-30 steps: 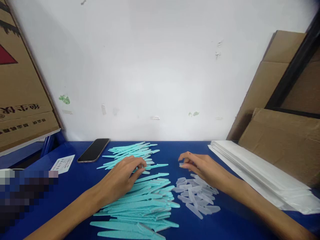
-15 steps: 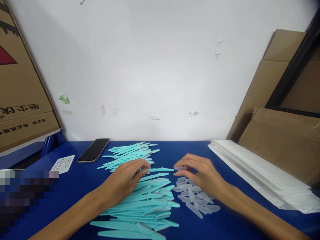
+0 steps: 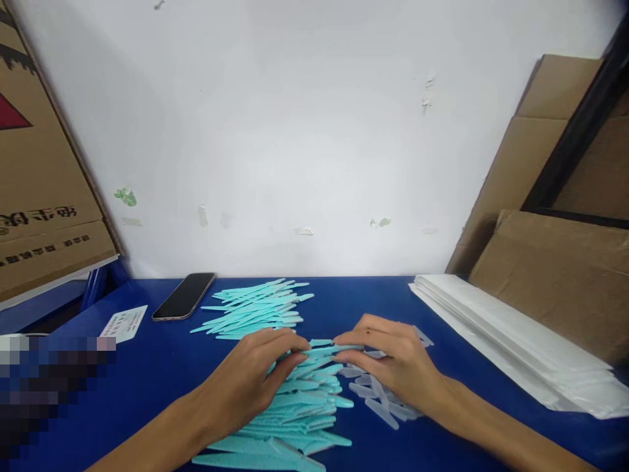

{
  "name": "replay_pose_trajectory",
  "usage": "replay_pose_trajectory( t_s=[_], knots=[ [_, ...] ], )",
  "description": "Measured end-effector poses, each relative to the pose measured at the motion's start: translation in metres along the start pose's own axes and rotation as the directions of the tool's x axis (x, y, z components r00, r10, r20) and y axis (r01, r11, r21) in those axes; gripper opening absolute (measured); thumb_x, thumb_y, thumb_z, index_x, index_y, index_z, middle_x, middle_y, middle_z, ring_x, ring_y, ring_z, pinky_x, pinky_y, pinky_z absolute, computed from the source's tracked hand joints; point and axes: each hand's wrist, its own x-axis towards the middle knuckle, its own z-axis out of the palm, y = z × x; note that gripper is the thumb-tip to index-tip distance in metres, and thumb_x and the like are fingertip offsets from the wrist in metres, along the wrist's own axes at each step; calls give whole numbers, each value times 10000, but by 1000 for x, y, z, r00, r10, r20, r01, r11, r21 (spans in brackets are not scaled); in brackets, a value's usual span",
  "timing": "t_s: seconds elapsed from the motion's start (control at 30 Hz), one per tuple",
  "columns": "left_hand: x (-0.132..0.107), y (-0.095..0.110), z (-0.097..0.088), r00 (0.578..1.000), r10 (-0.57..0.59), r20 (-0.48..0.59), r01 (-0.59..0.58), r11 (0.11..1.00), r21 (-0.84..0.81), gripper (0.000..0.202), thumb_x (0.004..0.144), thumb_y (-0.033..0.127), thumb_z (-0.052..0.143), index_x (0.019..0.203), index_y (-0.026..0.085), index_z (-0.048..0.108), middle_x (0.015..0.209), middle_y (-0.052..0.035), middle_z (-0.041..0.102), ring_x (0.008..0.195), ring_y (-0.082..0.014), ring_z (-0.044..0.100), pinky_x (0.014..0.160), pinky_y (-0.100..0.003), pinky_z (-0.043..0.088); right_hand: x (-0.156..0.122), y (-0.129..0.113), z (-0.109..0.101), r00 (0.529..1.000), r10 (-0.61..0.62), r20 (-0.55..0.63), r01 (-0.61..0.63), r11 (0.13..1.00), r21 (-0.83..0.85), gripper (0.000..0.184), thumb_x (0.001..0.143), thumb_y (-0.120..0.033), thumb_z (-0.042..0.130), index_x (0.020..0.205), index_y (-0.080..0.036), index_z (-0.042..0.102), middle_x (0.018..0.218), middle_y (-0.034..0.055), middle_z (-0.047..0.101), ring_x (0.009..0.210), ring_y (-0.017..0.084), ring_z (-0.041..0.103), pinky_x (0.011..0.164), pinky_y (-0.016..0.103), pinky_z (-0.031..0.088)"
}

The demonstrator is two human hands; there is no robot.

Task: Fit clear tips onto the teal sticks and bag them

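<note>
Between thumb and fingers of my left hand (image 3: pixel 265 367) is the handle of a turquoise eyebrow razor (image 3: pixel 322 343). My right hand (image 3: pixel 393 351) pinches the razor's right end; whether a clear cap sits there is hidden by the fingers. Below my hands lies a pile of turquoise razors (image 3: pixel 299 400), partly covered by my left hand. Translucent plastic caps (image 3: pixel 381 410) lie loose under and beside my right hand. One more clear cap (image 3: pixel 423 336) shows just past the back of that hand.
A second bunch of turquoise razors (image 3: pixel 260 305) lies farther back on the blue table (image 3: pixel 162 373). A phone (image 3: pixel 184 297) and a printed card (image 3: pixel 124 324) are at left. White sheets (image 3: pixel 511 341) are stacked at right, with cardboard (image 3: pixel 555 282) beyond. A white wall (image 3: pixel 314 144) borders the back.
My two hands have come closer together and slightly lower. The right hand, which held a clear cap apart from the razor, now grips the razor's end.
</note>
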Motion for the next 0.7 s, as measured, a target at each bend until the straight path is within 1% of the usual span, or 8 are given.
replay_pose_trajectory(
  t_s=[0.03, 0.1, 0.2, 0.33, 0.47, 0.53, 0.6, 0.7],
  knots=[
    [1, 1, 0, 1000, 8, -27, -7, 1000, 27, 190, 1049, 254, 486, 1150, 265, 647, 984, -12, 737, 852, -167, 680, 751, -272, 502, 1, -1, -2, 1000, 4, 2, -4, 1000, -3, 154, 952, -290, 676, 1053, -201, 750, 827, 43, 727, 682, 136, 665, 577, 231, 537],
    [3, -1, -2, 996, 25, -83, -16, 994, 106, 204, 1053, 251, 469, 1127, 266, 659, 980, -7, 749, 859, -177, 688, 824, -316, 498, 3, 0, -7, 999, 6, 32, -4, 999, -49, 209, 953, -294, 674, 1138, -211, 724, 922, 59, 748, 786, 163, 697, 666, 259, 571],
    [8, -17, -14, 989, 2, -146, 38, 961, 274, 228, 1049, 266, 448, 1063, 241, 674, 969, -26, 756, 885, -218, 679, 869, -384, 479, 5, 8, -16, 995, 37, 93, -19, 983, -181, 315, 986, -293, 625, 1293, -220, 640, 1117, 85, 734, 978, 205, 697, 836, 338, 574],
    [11, -55, -37, 980, -137, -145, 189, 869, 457, 274, 1034, 319, 429, 1028, 216, 683, 916, -58, 736, 844, -255, 631, 783, -387, 469, 3, 28, -27, 986, 102, 135, -63, 961, -268, 234, 1027, -220, 514, 1205, -222, 667, 1125, 75, 716, 997, 197, 679, 864, 356, 551],
    [6, -85, -48, 967, -250, -57, 248, 861, 443, 279, 1018, 328, 430, 994, 217, 685, 975, -59, 727, 881, -249, 644, 821, -381, 466, 0, 40, -29, 958, 149, 244, -57, 936, -348, 227, 1031, -242, 505, 1174, -239, 681, 1144, 67, 713, 1023, 216, 669, 910, 414, 522],
    [3, -91, -47, 960, -281, -9, 259, 870, 420, 293, 1017, 336, 431, 1001, 214, 697, 1007, -62, 718, 873, -237, 661, 807, -362, 476, 0, 41, -29, 946, 149, 289, -35, 931, -365, 226, 1029, -248, 508, 1166, -243, 688, 1147, 63, 716, 1037, 223, 666, 928, 434, 507],
    [2, -90, -44, 961, -278, 17, 246, 875, 418, 305, 1021, 344, 433, 1027, 210, 706, 1036, -70, 712, 909, -245, 667, 828, -366, 484, 0, 40, -29, 938, 146, 314, -20, 929, -370, 230, 1029, -251, 506, 1166, -238, 690, 1142, 66, 720, 1048, 229, 661, 930, 444, 499],
    [3, -79, -41, 976, -219, -13, 203, 880, 429, 304, 1021, 371, 460, 1085, 199, 703, 1082, -90, 701, 999, -278, 634, 891, -417, 475, 2, 42, -33, 941, 157, 301, -28, 920, -392, 237, 1030, -266, 505, 1168, -232, 695, 1135, 75, 726, 1032, 237, 662, 912, 452, 498]
  ],
)
